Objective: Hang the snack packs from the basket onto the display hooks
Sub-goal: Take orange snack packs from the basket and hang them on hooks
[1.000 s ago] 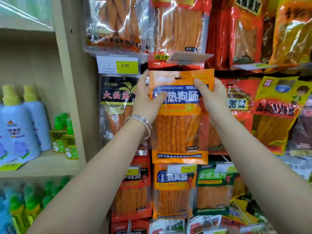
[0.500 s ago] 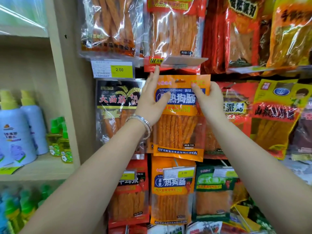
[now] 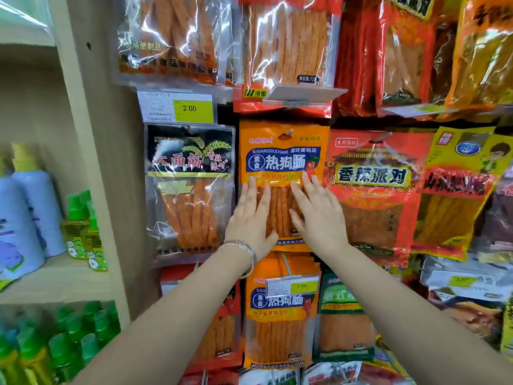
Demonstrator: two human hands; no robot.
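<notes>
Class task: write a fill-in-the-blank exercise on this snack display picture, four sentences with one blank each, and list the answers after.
1. The orange plastic snack pack with the blue label hangs on a metal ____ through its top hole.
2. The silver bracelet is worn on the ____ wrist.
3. The yellow paper price tag at upper left reads ____.
4. The shiny foil pack with the yellow banner, just right of the orange one, is mainly ____.

Answers: hook; left; 2.00; red.
</notes>
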